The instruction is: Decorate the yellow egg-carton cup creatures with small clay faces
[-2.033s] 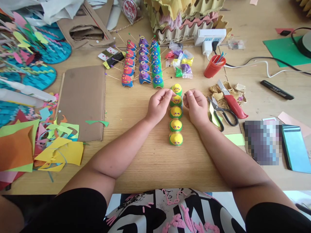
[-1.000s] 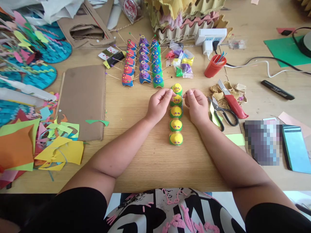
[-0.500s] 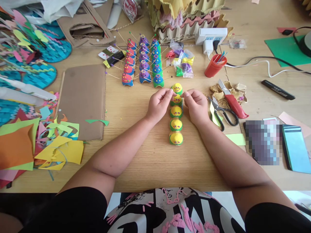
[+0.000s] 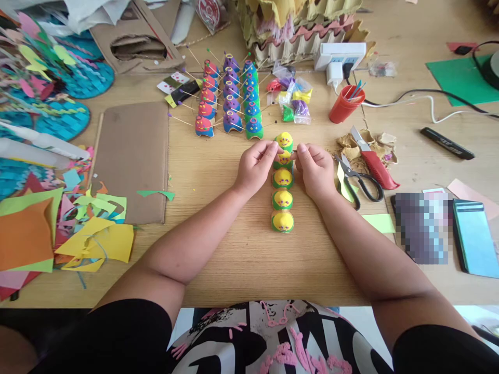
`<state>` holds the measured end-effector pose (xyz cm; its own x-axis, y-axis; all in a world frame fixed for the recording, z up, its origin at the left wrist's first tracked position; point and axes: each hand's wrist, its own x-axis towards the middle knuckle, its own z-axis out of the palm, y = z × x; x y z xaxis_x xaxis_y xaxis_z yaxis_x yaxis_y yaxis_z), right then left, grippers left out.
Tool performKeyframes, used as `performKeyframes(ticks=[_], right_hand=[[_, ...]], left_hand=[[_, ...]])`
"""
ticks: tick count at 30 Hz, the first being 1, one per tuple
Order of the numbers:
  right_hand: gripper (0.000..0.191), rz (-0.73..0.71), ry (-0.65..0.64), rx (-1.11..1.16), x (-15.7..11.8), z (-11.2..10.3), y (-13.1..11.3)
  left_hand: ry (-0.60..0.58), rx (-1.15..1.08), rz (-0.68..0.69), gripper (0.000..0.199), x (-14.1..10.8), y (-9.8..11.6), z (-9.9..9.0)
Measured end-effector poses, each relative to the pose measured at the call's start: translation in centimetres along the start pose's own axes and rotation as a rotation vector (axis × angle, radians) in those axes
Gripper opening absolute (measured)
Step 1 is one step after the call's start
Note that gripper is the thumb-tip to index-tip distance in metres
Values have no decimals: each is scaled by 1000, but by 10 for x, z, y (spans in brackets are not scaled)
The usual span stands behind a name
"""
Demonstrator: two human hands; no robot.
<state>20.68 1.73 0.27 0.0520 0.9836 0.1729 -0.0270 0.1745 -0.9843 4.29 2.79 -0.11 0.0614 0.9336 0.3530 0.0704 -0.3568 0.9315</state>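
Several small egg-carton figures with yellow tops, green bases and little faces stand in a column in front of me, the nearest figure (image 4: 283, 222) closest to the table edge. My left hand (image 4: 256, 165) is pinched closed at the left side of the second-farthest figure (image 4: 284, 159). On that figure's other side, my right hand (image 4: 316, 170) is closed too, thumb against forefinger. A tiny dark tip shows at the right fingertips, too small to name. What the left fingertips pinch, if anything, is hidden.
Rows of painted egg-carton figures (image 4: 233, 120) with stick feelers stand ahead, near bagged clay (image 4: 300, 108). Scissors (image 4: 364, 182), a red-handled knife (image 4: 376, 166) and a red cup (image 4: 345, 106) lie or stand rightward. Cardboard (image 4: 130, 161) and paper scraps (image 4: 97, 246) lie leftward.
Both hands stay almost still beside the second-farthest figure. The dark tip at the right fingertips shows a little more now. The whole view has shifted very slightly.
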Motion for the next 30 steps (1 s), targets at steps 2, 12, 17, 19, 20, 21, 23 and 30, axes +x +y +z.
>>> performKeyframes(ticks=[2, 12, 17, 19, 20, 21, 23, 30], right_hand=[[59, -10, 16, -8, 0, 1, -2], [58, -33, 11, -20, 0, 0, -1], [58, -32, 13, 12, 0, 0, 0], [62, -5, 9, 15, 0, 0, 1], [65, 7, 10, 12, 0, 0, 1], [67, 16, 13, 8, 0, 0, 1], [69, 27, 18, 5, 0, 0, 1], [60, -12, 30, 21, 1, 1, 1]], left_hand=[[2, 6, 2, 54, 0, 0, 0], [5, 23, 12, 55, 0, -2, 0], [7, 25, 14, 55, 0, -3, 0], [5, 20, 15, 55, 0, -3, 1], [5, 21, 16, 55, 0, -3, 1], [4, 25, 18, 55, 0, -3, 1], [5, 33, 22, 55, 0, -3, 1], [6, 41, 13, 55, 0, -2, 0]])
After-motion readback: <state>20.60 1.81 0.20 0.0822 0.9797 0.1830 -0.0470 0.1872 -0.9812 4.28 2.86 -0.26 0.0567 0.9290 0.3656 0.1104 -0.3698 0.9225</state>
